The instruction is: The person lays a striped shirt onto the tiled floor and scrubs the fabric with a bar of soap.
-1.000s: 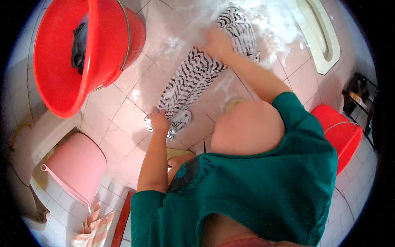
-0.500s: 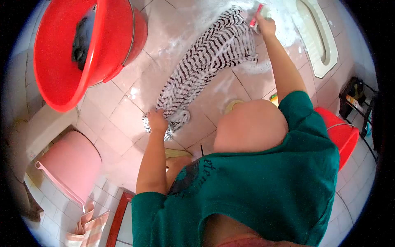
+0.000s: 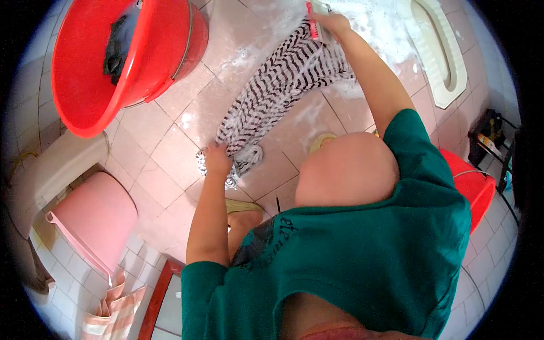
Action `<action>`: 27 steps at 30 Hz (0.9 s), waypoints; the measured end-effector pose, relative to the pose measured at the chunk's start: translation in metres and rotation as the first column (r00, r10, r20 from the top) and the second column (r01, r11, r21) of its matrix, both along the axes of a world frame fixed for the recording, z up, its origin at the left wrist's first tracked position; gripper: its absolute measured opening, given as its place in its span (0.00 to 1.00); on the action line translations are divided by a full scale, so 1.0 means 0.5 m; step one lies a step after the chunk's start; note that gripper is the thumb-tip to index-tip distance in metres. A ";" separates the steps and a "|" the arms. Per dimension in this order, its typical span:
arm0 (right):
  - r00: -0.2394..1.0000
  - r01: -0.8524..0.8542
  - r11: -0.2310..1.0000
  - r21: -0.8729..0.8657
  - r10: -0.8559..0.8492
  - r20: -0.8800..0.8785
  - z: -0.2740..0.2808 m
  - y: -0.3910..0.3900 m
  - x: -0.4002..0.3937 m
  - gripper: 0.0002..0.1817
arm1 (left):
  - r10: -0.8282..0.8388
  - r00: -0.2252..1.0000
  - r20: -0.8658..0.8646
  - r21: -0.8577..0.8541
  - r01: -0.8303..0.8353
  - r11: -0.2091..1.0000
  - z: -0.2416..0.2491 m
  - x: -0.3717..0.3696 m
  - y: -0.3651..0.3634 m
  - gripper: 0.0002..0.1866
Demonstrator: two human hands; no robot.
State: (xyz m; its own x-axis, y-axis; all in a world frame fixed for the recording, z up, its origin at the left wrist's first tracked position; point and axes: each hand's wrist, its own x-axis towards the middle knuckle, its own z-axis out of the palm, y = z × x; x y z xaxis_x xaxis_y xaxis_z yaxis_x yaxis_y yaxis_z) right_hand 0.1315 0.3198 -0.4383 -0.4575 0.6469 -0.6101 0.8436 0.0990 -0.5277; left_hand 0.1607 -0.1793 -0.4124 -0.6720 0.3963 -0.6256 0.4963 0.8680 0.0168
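A wet black-and-white striped garment (image 3: 283, 85) lies stretched over the tiled floor, with suds on it. My left hand (image 3: 217, 160) is closed on its bunched near end. At the far end, my right hand (image 3: 333, 25) grips a scrub brush (image 3: 315, 28) with a white back and pinkish-red bristles. The brush rests on or just over the garment's far edge; exact contact cannot be made out. White foam (image 3: 379, 34) spreads over the floor around and beyond my right hand.
A large red bucket (image 3: 161, 62) holding dark cloth stands at upper left. A pink bucket (image 3: 102, 218) is at lower left. To the right are a squat toilet (image 3: 439, 51), another red bucket (image 3: 473, 190) and a black rack (image 3: 498, 141). A checked cloth (image 3: 116, 311) hangs at lower left.
My right hand has moved left with the brush, from the foam beside the garment onto its far end. My left hand keeps its hold on the near end.
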 end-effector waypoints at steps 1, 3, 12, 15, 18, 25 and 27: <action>1.000 -0.005 1.000 0.001 0.005 -0.002 0.012 -0.007 0.000 0.50 | 0.005 1.000 -0.002 0.001 -0.005 1.000 0.004 0.001 0.003 0.17; 0.937 0.223 0.958 -0.182 -0.262 -0.230 0.031 -0.023 -0.001 0.36 | 0.046 0.999 -0.009 0.107 -0.044 0.993 0.016 0.006 0.000 0.16; 0.853 -0.156 0.950 -0.271 -0.009 -0.522 0.041 -0.118 -0.132 0.23 | 0.075 0.992 -0.105 0.125 -0.061 0.990 -0.008 0.023 -0.016 0.20; 0.710 -0.521 0.835 0.179 0.540 -0.452 0.084 -0.317 -0.032 0.31 | 0.134 0.991 0.005 0.090 -0.134 0.987 0.019 0.016 0.003 0.22; 0.188 -0.825 0.305 0.476 0.942 -0.277 0.037 -0.472 0.096 0.29 | 0.067 0.997 -0.046 0.069 -0.064 0.996 0.007 0.019 -0.002 0.23; 0.669 -0.554 0.486 0.677 0.743 0.015 -0.017 -0.131 -0.031 0.27 | 0.114 0.993 -0.027 0.026 -0.114 0.993 0.017 0.029 -0.005 0.20; 0.652 -0.164 0.402 0.901 0.729 -0.207 -0.013 -0.046 -0.044 0.21 | 0.131 0.991 -0.005 0.001 -0.131 0.991 0.022 0.018 0.009 0.20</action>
State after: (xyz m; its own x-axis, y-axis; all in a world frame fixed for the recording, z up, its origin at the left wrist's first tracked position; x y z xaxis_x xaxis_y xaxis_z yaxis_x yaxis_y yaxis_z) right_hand 0.1097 0.2970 -0.4449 -0.8562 0.2642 0.4440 0.1436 0.9472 -0.2868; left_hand 0.1699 -0.1748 -0.4012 -0.7212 0.3051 -0.6220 0.3783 0.9256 0.0154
